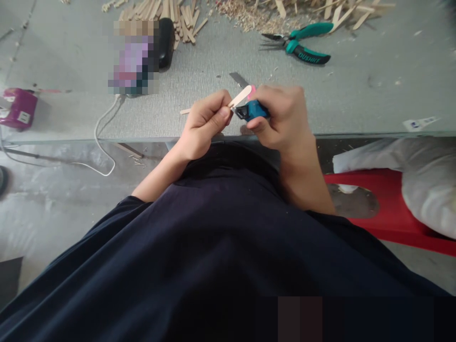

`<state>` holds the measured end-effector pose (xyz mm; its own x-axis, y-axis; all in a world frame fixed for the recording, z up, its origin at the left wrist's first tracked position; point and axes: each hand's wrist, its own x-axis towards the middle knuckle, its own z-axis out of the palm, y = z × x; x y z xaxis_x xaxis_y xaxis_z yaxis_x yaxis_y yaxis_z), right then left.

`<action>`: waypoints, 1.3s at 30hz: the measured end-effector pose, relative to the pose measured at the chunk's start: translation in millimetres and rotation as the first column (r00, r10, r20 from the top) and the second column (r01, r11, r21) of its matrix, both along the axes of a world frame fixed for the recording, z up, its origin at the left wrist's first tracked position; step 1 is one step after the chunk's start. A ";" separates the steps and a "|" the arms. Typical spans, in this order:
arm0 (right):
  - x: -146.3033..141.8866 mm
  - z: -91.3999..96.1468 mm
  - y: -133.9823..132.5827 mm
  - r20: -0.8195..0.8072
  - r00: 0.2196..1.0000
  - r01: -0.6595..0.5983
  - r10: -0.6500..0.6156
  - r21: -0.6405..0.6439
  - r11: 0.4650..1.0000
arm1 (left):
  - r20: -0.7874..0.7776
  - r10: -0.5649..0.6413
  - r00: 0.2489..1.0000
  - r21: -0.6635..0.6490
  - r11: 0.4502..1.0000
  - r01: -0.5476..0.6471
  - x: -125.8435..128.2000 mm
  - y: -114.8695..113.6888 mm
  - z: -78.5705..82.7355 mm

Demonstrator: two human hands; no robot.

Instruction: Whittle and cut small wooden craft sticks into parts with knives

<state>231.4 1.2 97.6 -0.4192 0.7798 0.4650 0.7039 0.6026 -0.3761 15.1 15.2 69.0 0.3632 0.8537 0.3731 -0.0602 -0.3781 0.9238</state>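
Note:
My left hand (pixel 210 118) is closed, pinching a wooden craft stick (pixel 241 97) between thumb and fingers. The stick's rounded end points up and right. My right hand (pixel 283 114) is wrapped round a small blue tool with a black head (pixel 254 110); its exact kind is hard to make out. The black head is close by the stick, just right of my left thumb. Behind the stick a knife with a pink handle and a bare blade (pixel 239 80) lies on the table, partly hidden by my right hand. Another light stick (pixel 185 111) shows left of my left hand.
Green-handled long-nose pliers (pixel 299 45) lie on the grey table (pixel 199 66). Behind are piled craft sticks (pixel 160 10) and wood shavings (pixel 245 16). A black case (pixel 166 42), a white cable (pixel 98 126) and a purple box (pixel 21 108) are leftward. A red chair (pixel 388 199) stands right.

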 end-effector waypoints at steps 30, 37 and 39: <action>-0.7 0.6 1.5 -0.030 0.999 -0.037 0.039 0.059 0.998 | 0.106 -0.055 0.993 0.179 0.983 0.036 5.4 1.9 -1.6; -1.3 4.2 -0.8 -0.028 0.999 -0.036 0.036 0.011 0.999 | -0.006 0.003 1.000 0.208 0.978 -0.002 4.2 -1.7 2.5; -2.3 5.5 -1.4 -0.049 0.999 -0.009 0.004 -0.092 0.996 | 0.015 -0.006 1.000 0.214 0.977 0.002 5.3 -2.0 3.3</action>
